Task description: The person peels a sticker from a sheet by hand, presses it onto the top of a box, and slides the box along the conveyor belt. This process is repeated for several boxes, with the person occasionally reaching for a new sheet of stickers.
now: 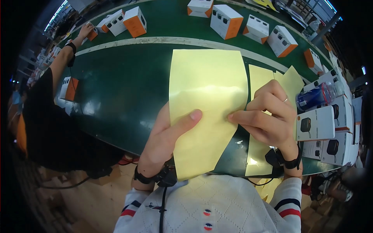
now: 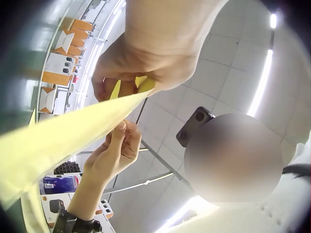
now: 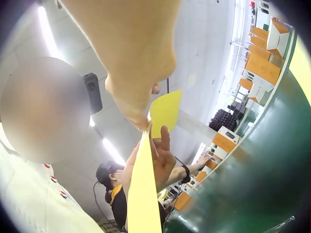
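Note:
A glossy yellow sheet is held up in front of the chest in the head view. My left hand grips its left side, thumb across the front and the other fingers hidden behind. At the right edge, my right hand pinches the sheet between thumb and index finger, its other fingers curled. The left wrist view has the sheet nearly edge-on, with the right hand beyond it. The right wrist view catches the sheet as a narrow strip below the pinching fingers.
More yellow sheets lie on the green table, right of the held one. White and orange boxes stand along the back. At right, a bottle rests on stacked boxes. Another person's arm reaches in at left.

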Demonstrator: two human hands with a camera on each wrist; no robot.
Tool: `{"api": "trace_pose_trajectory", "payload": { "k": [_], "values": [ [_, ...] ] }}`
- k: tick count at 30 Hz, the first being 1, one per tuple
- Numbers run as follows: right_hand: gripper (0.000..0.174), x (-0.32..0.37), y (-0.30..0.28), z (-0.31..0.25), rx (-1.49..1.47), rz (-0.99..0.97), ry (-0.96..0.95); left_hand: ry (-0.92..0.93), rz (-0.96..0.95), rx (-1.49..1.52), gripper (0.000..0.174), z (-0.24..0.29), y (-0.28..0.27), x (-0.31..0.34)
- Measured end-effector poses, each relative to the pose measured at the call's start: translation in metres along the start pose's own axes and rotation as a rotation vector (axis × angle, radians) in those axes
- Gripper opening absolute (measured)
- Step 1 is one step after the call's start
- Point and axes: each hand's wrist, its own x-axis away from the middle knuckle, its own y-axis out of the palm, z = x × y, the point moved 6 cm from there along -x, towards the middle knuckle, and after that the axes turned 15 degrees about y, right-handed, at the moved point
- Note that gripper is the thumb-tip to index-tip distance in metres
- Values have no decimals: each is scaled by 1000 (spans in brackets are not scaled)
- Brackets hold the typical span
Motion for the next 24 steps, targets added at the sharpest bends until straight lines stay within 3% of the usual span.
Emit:
{"api": "trace_pose_trajectory", "payload": {
  "k": [4,7,11,14,20,24],
  "values": [
    [20,-15,4,7,-204,-164,79,-34,74,84,39,-5,-14,-5],
    [21,-26,12,35,-352,-178,264,-4,78,145,38,-8,-27,-11],
    [26,-50,37,27,-192,-268,123,56,186,109,36,-4,-40,-8],
    [24,-55,57,15,-116,-297,27,122,129,64,34,6,-47,-10],
    [27,-58,61,-1,139,-237,-76,171,0,-90,33,17,-48,-8],
    [28,-52,55,-8,170,-162,-170,109,77,10,36,15,-50,-7]
  ]
}}
